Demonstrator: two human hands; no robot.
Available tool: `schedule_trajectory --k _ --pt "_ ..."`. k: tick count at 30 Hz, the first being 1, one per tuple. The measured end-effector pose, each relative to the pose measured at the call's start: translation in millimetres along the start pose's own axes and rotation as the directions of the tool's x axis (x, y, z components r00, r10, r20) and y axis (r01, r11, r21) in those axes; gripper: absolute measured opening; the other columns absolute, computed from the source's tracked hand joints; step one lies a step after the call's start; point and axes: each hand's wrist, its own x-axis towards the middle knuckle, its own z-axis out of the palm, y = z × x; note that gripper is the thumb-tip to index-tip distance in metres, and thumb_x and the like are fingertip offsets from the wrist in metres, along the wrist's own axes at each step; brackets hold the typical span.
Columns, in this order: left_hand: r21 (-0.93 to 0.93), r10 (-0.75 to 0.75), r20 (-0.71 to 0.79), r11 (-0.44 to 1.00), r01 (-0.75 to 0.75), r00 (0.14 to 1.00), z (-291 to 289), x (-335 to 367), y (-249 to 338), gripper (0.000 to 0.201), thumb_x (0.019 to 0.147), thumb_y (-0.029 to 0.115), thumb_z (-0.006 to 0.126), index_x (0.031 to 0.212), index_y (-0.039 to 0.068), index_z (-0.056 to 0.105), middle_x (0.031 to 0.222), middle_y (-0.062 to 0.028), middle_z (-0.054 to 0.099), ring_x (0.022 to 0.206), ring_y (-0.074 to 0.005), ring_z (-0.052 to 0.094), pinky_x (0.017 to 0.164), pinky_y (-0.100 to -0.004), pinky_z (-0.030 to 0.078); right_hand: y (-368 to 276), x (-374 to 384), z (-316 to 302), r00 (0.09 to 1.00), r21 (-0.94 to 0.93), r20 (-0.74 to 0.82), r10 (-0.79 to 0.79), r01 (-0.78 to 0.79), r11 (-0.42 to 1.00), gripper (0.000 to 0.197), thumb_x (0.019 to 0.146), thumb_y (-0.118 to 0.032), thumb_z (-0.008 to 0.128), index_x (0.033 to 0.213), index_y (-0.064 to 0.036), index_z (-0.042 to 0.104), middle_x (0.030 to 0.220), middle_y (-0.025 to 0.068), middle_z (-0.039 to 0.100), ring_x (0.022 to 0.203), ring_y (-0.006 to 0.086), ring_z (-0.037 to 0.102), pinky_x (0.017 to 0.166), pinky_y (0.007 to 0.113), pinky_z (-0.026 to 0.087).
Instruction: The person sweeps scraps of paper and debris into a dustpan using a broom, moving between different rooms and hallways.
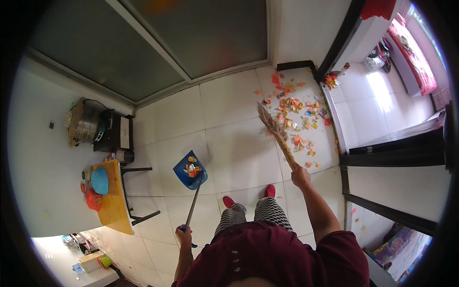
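Observation:
My left hand (183, 235) is closed round the handle of a long-handled dustpan (180, 179). Its blue pan sits on the tiles ahead of me to the left, with several orange, yellow and silvery scraps (192, 171) inside. On the other side, my right hand (300, 176) grips a straw broom (284, 146) near its lower end, the bristles pointing forward and slightly left. Just beyond and to the right of the bristles, many orange, red and yellow scraps (291, 105) lie spread over the floor. The bristle tip is at the left edge of that litter.
A wooden table (114, 210) with a blue basin (99, 180) and a red bag (93, 200) stands at left, near a dark cabinet (112, 131) bearing a metal pot (86, 125). Sliding glass doors (215, 38) run across the far side. A doorway at right opens onto another tiled room.

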Motion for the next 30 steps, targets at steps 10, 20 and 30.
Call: schedule_trajectory --k 10,20,30 --pt "-0.027 0.016 0.029 1.000 -0.015 0.999 34 7 47 0.016 0.070 0.009 0.059 0.080 -0.002 0.055 0.057 -0.0079 0.058 0.050 -0.0170 0.059 0.050 -0.0286 0.048 97 -62 -34 0.956 -0.072 0.267 -0.126 0.150 0.986 0.029 0.073 -0.012 0.054 0.101 -0.0136 0.059 0.083 0.0174 0.062 0.080 0.0341 0.060 0.069 0.043 0.048" --pt "0.200 0.240 0.249 0.935 -0.292 0.938 58 124 146 0.021 0.070 0.008 0.059 0.086 -0.004 0.054 0.066 -0.0109 0.060 0.053 -0.0193 0.060 0.053 -0.0299 0.048 79 -42 -6 0.999 0.017 0.022 0.043 -0.044 0.999 0.028 0.078 -0.016 0.047 0.101 -0.0002 0.043 0.075 0.0222 0.060 0.074 0.0400 0.057 0.065 0.048 0.045" --pt "0.299 0.407 0.582 0.698 -0.651 0.704 116 306 322 0.022 0.070 0.005 0.057 0.089 -0.005 0.053 0.067 -0.0104 0.058 0.054 -0.0179 0.058 0.054 -0.0293 0.047 -2 -202 111 0.683 0.598 0.429 0.590 -0.705 0.381 0.027 0.074 -0.019 0.055 0.088 0.0018 0.046 0.078 0.0234 0.059 0.079 0.0382 0.058 0.069 0.043 0.047"
